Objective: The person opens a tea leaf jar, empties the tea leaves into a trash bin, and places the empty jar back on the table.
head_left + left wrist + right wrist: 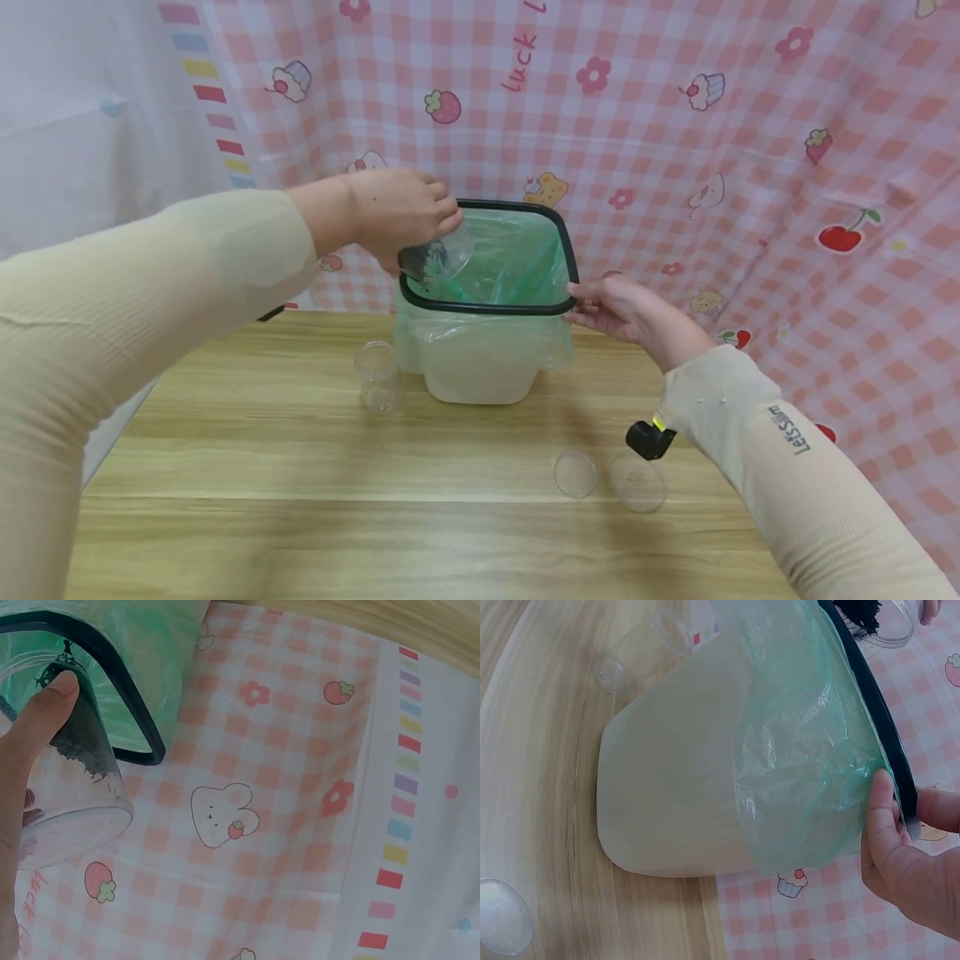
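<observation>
A white trash bin (480,367) with a black rim (491,309) stands at the back of the wooden table, lined with a green plastic bag (517,250). My left hand (401,212) grips a clear plastic cup (82,784) tilted over the bin's left side. Dark, shredded-looking bits (82,750) lie along the cup's inner wall; what they are I cannot tell. On the opposite side, my right hand (618,308) pinches the rim's right front corner, thumb on one side and fingers on the other, as the right wrist view shows.
Left of the bin stands another clear cup (377,379). Two round clear lids (575,474) lie on the table at the front right, under a black wrist camera (649,439). A pink checked curtain (637,125) hangs right behind the bin.
</observation>
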The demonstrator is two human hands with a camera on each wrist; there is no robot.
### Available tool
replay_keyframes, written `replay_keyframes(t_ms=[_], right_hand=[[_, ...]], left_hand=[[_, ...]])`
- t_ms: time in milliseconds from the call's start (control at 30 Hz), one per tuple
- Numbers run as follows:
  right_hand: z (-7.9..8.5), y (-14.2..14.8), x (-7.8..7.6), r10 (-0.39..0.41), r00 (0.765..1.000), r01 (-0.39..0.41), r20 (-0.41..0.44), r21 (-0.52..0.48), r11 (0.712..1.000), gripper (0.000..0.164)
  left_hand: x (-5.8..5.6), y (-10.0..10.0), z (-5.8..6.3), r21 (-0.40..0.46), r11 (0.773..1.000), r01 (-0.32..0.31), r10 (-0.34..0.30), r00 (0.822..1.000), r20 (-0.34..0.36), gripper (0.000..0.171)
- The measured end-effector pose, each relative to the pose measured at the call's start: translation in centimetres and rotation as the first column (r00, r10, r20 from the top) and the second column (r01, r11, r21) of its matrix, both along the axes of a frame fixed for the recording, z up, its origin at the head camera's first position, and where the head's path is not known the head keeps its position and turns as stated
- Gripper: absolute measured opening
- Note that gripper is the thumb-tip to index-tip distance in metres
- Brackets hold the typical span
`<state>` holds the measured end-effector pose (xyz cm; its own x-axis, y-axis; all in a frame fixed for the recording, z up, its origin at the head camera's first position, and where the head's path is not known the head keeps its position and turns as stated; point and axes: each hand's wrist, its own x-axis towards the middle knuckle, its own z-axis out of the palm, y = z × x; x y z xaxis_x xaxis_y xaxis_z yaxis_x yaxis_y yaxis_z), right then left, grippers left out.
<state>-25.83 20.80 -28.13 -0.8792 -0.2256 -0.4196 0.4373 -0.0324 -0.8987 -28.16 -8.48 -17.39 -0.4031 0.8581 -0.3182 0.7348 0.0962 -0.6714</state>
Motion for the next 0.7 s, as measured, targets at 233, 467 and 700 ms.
replay_keyframes(t_ms=[233, 467, 700], right_hand=[[-0.03, -0.02, -0.02, -0.023, 1.000, 0.023, 0.013, -0.001, 1.000, 0.027], [-0.03, -0.05, -0.06, -0.022, 1.000, 0.023, 0.014, -0.010, 1.000, 0.029], [0.02, 0.01, -0.06, -0.020, 1.000, 0.020, 0.020, -0.008, 1.000, 0.029]], left_hand=[[0.03, 0.12, -0.04, -0.007, 1.000, 0.007, -0.007, 1.000, -0.007, 0.092], [0.11, 0.28, -0.12, -0.021, 1.000, -0.006, 0.006, 1.000, -0.003, 0.092], [0.22, 0.34, 0.01, -0.043, 0.999, -0.018, 0.018, 1.000, 0.000, 0.096]])
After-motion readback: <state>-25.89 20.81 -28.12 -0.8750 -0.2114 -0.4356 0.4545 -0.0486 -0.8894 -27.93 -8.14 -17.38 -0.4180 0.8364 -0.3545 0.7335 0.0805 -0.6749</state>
